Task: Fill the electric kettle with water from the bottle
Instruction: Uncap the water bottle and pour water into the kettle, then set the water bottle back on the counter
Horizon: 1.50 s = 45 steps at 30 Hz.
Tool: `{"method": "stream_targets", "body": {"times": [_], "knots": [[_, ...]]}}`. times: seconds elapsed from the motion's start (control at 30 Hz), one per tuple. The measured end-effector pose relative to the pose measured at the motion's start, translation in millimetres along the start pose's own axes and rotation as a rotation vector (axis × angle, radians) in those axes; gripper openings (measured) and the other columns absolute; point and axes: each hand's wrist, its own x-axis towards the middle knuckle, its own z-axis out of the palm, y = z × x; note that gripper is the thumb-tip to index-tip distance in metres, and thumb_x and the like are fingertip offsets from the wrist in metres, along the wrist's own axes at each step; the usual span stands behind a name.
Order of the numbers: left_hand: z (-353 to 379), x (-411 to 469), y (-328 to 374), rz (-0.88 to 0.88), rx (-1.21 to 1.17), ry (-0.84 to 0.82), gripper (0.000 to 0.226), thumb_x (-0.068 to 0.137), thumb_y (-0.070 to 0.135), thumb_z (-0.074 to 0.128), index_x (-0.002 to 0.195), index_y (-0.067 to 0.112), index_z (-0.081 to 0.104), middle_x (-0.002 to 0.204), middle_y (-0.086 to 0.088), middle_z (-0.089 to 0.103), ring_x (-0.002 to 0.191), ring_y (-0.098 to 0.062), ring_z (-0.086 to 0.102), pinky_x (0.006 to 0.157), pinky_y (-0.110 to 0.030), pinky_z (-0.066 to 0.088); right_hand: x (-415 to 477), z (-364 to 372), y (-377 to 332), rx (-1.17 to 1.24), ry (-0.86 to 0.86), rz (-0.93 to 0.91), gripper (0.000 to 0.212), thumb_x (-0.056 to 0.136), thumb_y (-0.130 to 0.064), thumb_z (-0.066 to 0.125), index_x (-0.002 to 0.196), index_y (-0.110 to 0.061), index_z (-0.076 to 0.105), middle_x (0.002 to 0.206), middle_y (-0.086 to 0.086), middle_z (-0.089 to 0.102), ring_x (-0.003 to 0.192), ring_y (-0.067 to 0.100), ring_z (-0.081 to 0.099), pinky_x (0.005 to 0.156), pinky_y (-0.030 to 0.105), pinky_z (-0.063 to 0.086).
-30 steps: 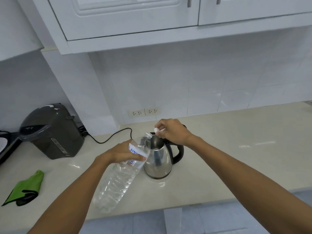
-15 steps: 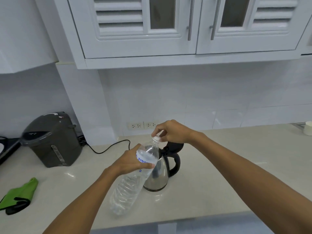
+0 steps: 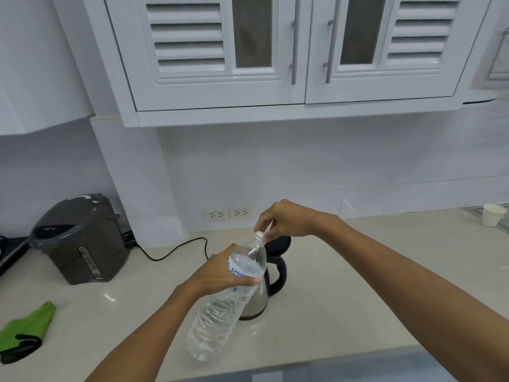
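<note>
The left hand (image 3: 217, 274) grip is clamped around the tilted water bottle (image 3: 224, 301). The right hand (image 3: 286, 220) fingertips pinch its white cap (image 3: 259, 235). One electric kettle (image 3: 260, 292) stands behind on the surface (image 3: 344, 312).

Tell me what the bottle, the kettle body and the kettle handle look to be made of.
Bottle: clear thin plastic, ribbed and see-through, with a white cap.
Kettle body: probably stainless steel, a brushed silvery sheen.
Kettle handle: black, smooth, likely moulded plastic.

Bare forearms, no sleeves, watch or rings.
</note>
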Motion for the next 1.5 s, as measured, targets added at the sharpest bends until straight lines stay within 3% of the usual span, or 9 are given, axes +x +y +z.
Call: {"method": "stream_targets", "body": {"times": [0.2,0.5,0.67,0.77,0.9,1.03,1.17,1.33,1.5], "knots": [[3,-9,0,0.036,-0.101,-0.069,0.075,0.069,0.060,0.095,0.134,0.053,0.057,0.119,0.030,0.071,0.111,0.005,0.068,0.096,-0.027,0.058,-7,4,-5,0.026,-0.033,-0.039,0.031,0.078,-0.003,0.080,0.100,-0.023,0.074,0.096,-0.018,0.072,0.090,-0.001,0.071,0.080,0.016,0.052],[21,-13,6,0.063,-0.126,-0.037,0.079,0.071,0.057,0.095,0.137,0.062,0.051,0.130,0.025,0.068,0.120,0.002,0.065,0.103,-0.032,0.056,-18,20,-9,-0.180,-0.026,0.103,0.041,0.096,-0.050,0.056,0.093,-0.011,0.066,0.081,0.005,0.072,0.077,0.019,0.067,0.073,0.036,0.055],[41,-11,17,0.071,-0.157,-0.024,0.074,0.074,0.050,0.094,0.129,0.073,0.051,0.124,0.033,0.064,0.120,0.005,0.062,0.096,-0.023,0.055,-25,51,-3,-0.740,0.013,0.056,0.006,0.095,-0.004,0.053,0.100,-0.003,0.055,0.080,0.011,0.049,0.065,0.031,0.048,0.049,0.034,0.034],[62,-5,20,0.052,-0.174,-0.033,0.091,0.065,0.064,0.095,0.143,0.060,0.048,0.136,0.028,0.063,0.127,0.003,0.058,0.100,-0.025,0.054,-41,54,5,-0.873,-0.037,0.119,0.013,0.091,0.002,0.052,0.097,-0.010,0.056,0.084,0.012,0.061,0.067,0.032,0.052,0.048,0.031,0.029],[103,9,34,0.042,-0.205,-0.056,0.093,0.065,0.064,0.094,0.146,0.048,0.050,0.141,0.027,0.060,0.127,0.008,0.057,0.102,-0.025,0.051,-61,56,41,-0.698,0.049,0.294,0.010,0.094,-0.004,0.043,0.086,-0.009,0.042,0.064,0.007,0.039,0.068,0.033,0.050,0.056,0.034,0.041],[147,49,64,-0.006,-0.240,-0.006,0.083,0.067,0.065,0.093,0.134,0.037,0.053,0.129,0.015,0.065,0.107,0.006,0.067,0.093,-0.032,0.059,-73,36,83,-0.372,0.197,0.438,0.050,0.098,-0.060,0.041,0.075,-0.015,0.045,0.072,0.004,0.053,0.070,0.028,0.053,0.059,0.034,0.041],[185,103,110,-0.011,-0.331,0.060,0.075,0.080,0.051,0.090,0.138,0.031,0.046,0.115,0.018,0.059,0.069,0.028,0.059,0.068,-0.014,0.047,-74,-1,125,-0.333,0.344,0.439,0.033,0.092,-0.048,0.055,0.085,-0.017,0.049,0.073,0.005,0.056,0.068,0.029,0.056,0.055,0.031,0.040],[219,199,148,-0.011,-0.454,0.134,0.078,0.077,0.049,0.094,0.134,0.048,0.040,0.125,0.023,0.060,0.104,-0.001,0.068,0.081,-0.012,0.050,-58,-45,199,-0.281,0.458,0.492,0.032,0.088,-0.045,0.060,0.090,-0.012,0.057,0.072,0.008,0.062,0.067,0.031,0.061,0.055,0.030,0.045],[254,280,155,-0.053,-0.480,0.218,0.086,0.076,0.043,0.096,0.144,0.034,0.043,0.130,0.015,0.060,0.120,-0.007,0.055,0.092,-0.020,0.042,-40,-63,268,-0.208,0.515,0.519,0.038,0.087,-0.046,0.066,0.097,-0.009,0.059,0.078,0.010,0.067,0.071,0.030,0.063,0.060,0.034,0.050]]}}
